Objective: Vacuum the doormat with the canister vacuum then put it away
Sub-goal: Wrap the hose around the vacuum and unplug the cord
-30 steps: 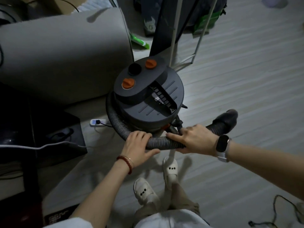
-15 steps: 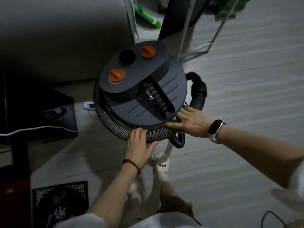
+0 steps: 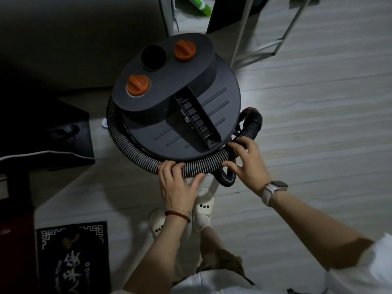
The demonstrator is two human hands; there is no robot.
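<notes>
At the lower left of the floor (image 3: 307, 128) lies a dark doormat (image 3: 73, 257) with pale border patterns and lettering, partly cut off by the frame edge. Above it, against the left edge, sits a dark low object with a pale cord along its near rim; what it is cannot be told.

The canister vacuum (image 3: 180, 111) stands on the floor near the middle, seen from above: a round dark lid with 2 orange knobs, a black round opening between them, and a ribbed carry handle running toward the person. A ribbed hose (image 3: 127, 149) wraps round the canister's left and near sides and loops up again at the right.

The left hand (image 3: 178, 185) grips the hose at the canister's near edge, fingers curled over the top and thumb spread beneath; a red bead bracelet (image 3: 178, 215) sits on that wrist. Below it stand 2 feet in white slippers (image 3: 203, 211).

The right hand (image 3: 248, 162) holds the hose just right of that, fingers curled over the ribbing against the lid's rim, thumb stretched along the hose toward the left hand. A smartwatch (image 3: 274, 187) with a pale strap is on that wrist. A white wire frame (image 3: 282, 37) stands at the far right of the floor.
</notes>
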